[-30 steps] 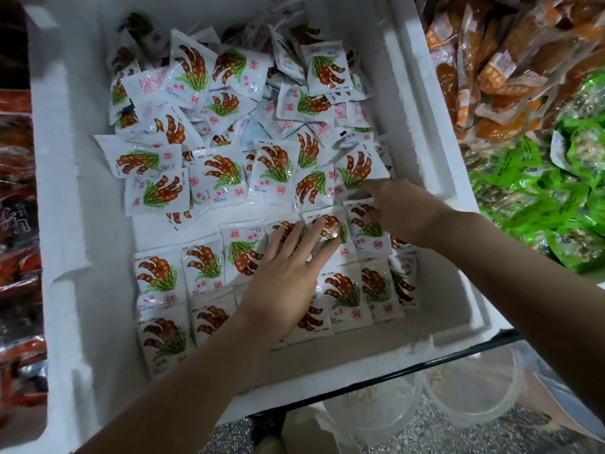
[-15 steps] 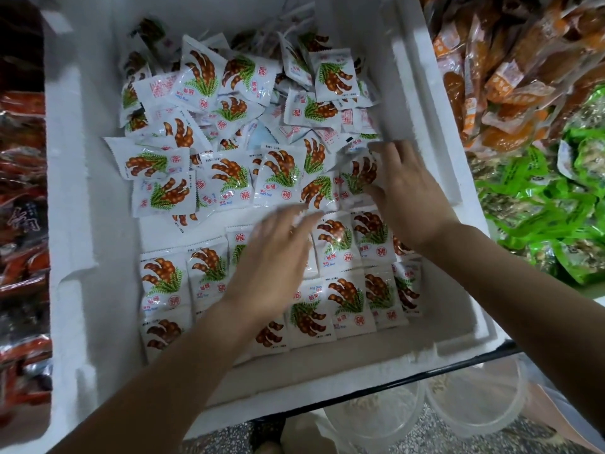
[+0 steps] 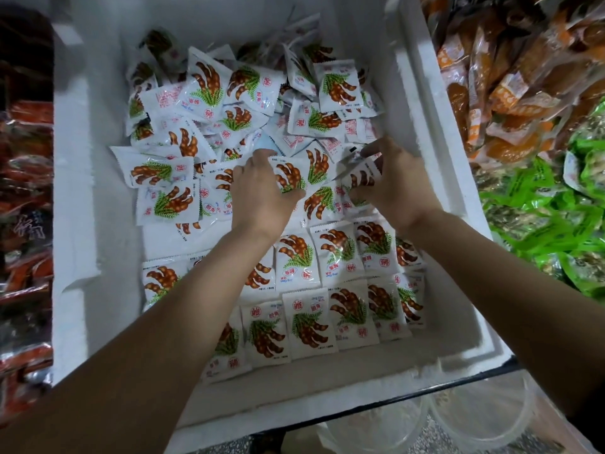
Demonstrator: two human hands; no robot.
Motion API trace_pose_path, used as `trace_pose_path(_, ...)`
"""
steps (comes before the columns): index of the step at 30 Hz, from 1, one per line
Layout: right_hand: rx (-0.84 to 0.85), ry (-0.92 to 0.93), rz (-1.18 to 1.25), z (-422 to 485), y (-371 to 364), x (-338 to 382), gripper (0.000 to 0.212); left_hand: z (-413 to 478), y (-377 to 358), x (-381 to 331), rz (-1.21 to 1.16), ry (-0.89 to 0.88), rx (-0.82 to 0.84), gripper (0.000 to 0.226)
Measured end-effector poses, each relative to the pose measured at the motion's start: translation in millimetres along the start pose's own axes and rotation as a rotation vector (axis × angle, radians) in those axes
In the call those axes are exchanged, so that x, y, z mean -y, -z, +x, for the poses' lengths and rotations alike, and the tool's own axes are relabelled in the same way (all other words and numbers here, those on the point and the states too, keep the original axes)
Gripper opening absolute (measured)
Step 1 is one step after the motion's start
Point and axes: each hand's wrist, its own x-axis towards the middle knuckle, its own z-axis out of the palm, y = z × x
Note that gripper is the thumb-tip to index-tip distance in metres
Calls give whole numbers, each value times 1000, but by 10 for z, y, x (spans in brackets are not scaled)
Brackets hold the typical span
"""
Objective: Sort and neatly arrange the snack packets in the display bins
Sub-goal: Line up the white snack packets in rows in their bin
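Pinching glossy serrated packets (image 3: pixel 289 175) over foam bin (image 3: pixel 88 224)

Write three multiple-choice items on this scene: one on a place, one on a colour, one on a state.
1. In the white bin, the neat rows lie: A at the far end; B at the near end; C along the left wall.
2. The bags right of the bin, nearest the person, are: A red; B blue; C green.
3. The left hand: A grips a loose packet; B lies flat; C is outside the bin.
1 B: the heap lies beyond them. 2 C: plainly green. 3 A: its thumb and fingers curl round it; the right hand pinches a second packet.
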Motion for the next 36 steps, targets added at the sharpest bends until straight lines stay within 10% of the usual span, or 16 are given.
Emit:
trace_pose_path(11,-277,193,137,-221,285,241,9,-461,482,94,-360,-183,-137,21)
trace_pose_path(23,541,263,376,-936,-730,1075,8,-1022,1270,659,-460,-210,-316,17)
trace_pose_path(36,762,254,366,-1155,-1241,1313,40,-1555,1427,1102,-479,-96,-295,16)
